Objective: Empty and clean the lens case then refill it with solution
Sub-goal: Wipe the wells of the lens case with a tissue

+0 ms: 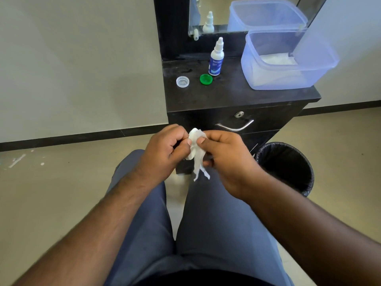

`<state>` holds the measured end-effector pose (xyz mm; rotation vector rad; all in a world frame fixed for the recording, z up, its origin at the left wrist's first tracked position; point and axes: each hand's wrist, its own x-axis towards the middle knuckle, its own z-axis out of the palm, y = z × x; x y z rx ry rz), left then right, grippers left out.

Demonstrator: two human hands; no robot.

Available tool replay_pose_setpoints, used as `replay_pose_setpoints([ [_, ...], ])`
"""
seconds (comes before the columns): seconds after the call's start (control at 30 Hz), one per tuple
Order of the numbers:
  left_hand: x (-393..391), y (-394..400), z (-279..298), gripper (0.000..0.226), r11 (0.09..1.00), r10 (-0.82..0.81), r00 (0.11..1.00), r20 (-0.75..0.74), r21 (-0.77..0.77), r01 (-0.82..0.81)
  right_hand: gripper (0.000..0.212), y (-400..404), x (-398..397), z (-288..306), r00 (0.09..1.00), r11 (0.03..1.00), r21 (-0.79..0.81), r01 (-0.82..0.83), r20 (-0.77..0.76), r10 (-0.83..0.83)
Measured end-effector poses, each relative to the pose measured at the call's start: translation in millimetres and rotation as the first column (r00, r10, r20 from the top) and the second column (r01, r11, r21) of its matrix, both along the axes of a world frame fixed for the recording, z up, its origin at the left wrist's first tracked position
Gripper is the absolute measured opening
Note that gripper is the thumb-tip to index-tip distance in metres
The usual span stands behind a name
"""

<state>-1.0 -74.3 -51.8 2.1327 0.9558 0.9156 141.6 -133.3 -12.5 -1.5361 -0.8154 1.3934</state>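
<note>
Above my lap, both hands meet on a white tissue (198, 162) whose twisted ends hang down. My left hand (165, 149) grips a white rounded piece, apparently the lens case (190, 155), mostly hidden by fingers and tissue. My right hand (224, 155) pinches the tissue against it with thumb and fingers. On the black counter (226, 96) lie a clear cap (182, 81) and a green cap (206, 79), both separate from the case. The solution bottle (216, 58) stands upright just behind the green cap, its nozzle cap on.
A translucent plastic tub (315, 73) with white tissues inside sits on the counter's right side, below a mirror (218, 15). A black-lined waste bin (288, 166) stands on the floor by my right forearm. A drawer handle (235, 126) projects just beyond my hands.
</note>
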Motion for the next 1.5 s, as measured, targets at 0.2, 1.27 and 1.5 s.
replay_pose_setpoints([
  [0.2, -4.5, 0.6, 5.0, 0.024, 0.990, -0.054, 0.993, -0.108, 0.125, 0.068, 0.017, -1.5, -4.0, 1.5, 0.790, 0.967, -0.245, 0.074, -0.577, -0.207],
  [1.27, -16.4, 1.1, 26.5, 0.013, 0.989, 0.011, 1.000, -0.017, -0.150, -0.013, 0.013, 36.8, 39.0, 3.2, 0.171, 0.309, 0.265, -0.913, 0.939, -0.299],
  [1.5, -14.7, 3.0, 28.6, 0.019, 0.990, 0.064, 0.996, 0.056, -0.132, -0.056, 0.011, 31.7, 30.2, -5.6, 0.230, 0.445, 0.395, -0.804, 0.896, -0.379],
])
